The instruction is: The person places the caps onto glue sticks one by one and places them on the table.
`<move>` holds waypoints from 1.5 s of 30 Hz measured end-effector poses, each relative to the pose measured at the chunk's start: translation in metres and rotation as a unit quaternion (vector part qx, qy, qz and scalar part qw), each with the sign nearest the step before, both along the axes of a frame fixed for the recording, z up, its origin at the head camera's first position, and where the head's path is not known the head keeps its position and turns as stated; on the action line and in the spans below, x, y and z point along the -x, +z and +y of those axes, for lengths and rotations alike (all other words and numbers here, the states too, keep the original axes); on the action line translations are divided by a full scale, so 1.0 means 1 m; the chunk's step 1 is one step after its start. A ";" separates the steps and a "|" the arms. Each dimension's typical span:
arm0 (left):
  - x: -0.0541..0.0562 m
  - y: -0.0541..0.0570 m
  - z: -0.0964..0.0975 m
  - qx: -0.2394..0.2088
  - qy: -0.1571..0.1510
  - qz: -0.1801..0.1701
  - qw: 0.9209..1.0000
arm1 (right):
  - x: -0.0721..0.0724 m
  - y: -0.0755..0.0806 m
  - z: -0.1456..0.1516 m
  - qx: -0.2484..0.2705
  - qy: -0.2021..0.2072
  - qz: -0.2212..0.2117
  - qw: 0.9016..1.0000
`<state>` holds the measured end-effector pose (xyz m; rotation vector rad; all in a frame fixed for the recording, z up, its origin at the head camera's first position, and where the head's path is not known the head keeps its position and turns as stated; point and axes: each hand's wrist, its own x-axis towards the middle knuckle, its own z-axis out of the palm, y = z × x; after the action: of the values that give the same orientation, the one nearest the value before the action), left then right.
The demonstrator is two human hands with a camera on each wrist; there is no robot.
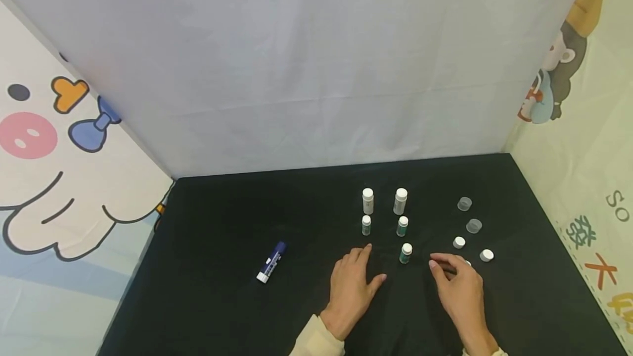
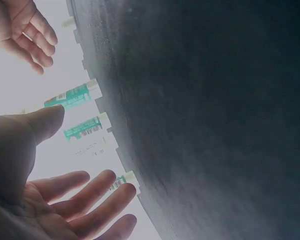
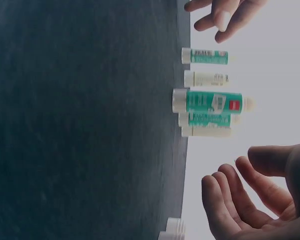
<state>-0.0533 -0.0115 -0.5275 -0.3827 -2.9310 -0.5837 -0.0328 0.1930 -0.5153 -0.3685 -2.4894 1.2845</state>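
Loosely, the right hand [image 1: 460,284] curves near a green tube [image 1: 405,255], fingers apart; the left hand [image 1: 349,285] splays its fingers.

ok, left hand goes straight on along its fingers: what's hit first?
Probably the small white-topped green tube just beyond the left hand; its height above the table is hard to judge, so it might pass over.
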 end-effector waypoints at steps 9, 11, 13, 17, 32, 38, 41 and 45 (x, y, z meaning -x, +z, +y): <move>-0.002 0.001 0.009 -0.025 -0.011 -0.007 1.000 | 0.002 0.000 0.014 -0.020 -0.027 0.017 0.999; -0.001 0.001 0.012 -0.037 -0.013 -0.020 0.999 | 0.002 -0.001 0.017 -0.036 -0.034 0.026 0.998; -0.001 0.001 0.016 -0.052 -0.013 -0.034 0.998 | 0.002 -0.003 0.019 -0.047 -0.038 0.038 0.997; 0.001 0.001 0.022 -0.085 -0.012 -0.051 0.995 | 0.002 -0.007 0.023 -0.053 -0.038 0.049 0.997; 0.008 0.004 0.039 -0.124 -0.003 -0.077 0.989 | 0.002 -0.007 0.030 -0.073 -0.024 0.015 0.997; 0.010 0.005 0.046 -0.133 -0.004 -0.081 0.988 | 0.003 -0.006 0.032 -0.076 -0.020 -0.005 0.997; 0.012 0.005 0.049 -0.135 -0.006 -0.081 0.988 | 0.003 -0.007 0.033 -0.080 -0.016 -0.015 0.997; 0.013 0.005 0.053 -0.138 -0.007 -0.089 0.986 | 0.002 -0.008 0.035 -0.093 -0.013 -0.027 0.995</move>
<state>-0.0658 0.0412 -0.5229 -0.3324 -2.9536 -1.0608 -0.0349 0.2284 -0.5230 -0.3945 -2.6138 1.0348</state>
